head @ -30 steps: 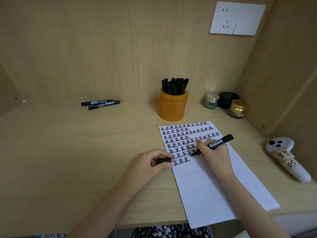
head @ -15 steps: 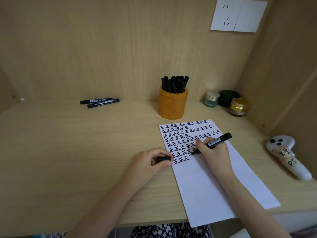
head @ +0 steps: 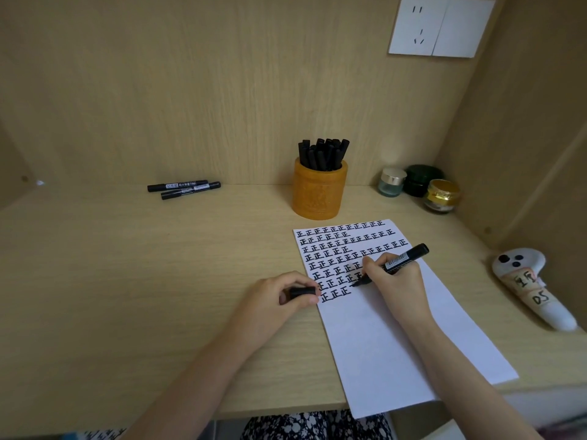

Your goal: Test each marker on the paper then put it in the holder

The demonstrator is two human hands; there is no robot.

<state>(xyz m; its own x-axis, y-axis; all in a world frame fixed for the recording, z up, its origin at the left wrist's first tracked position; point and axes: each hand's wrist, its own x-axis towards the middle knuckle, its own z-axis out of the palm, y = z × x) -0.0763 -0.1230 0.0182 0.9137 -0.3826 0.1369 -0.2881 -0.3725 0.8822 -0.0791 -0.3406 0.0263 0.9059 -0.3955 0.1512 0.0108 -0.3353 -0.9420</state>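
Black spare markers (head: 184,188), two side by side, lie far left on the wooden surface (head: 127,281), probably awaiting their test. Nearer, the left hand (head: 273,301) pinches the cap (head: 300,293) between thumb and fingers (head: 295,278); the cap lies roughly level, just left of the paper's edge. Beyond stands the orange holder (head: 319,192), crowded with markers. On the paper (head: 365,344) the right hand (head: 394,281) grips the uncapped marker (head: 401,260) in a writing hold, nib down at the rows of characters, barrel slanting up and right. Nib and cap sit close together, so capping looks a short meeting; the holder lies straight ahead past the sheet.
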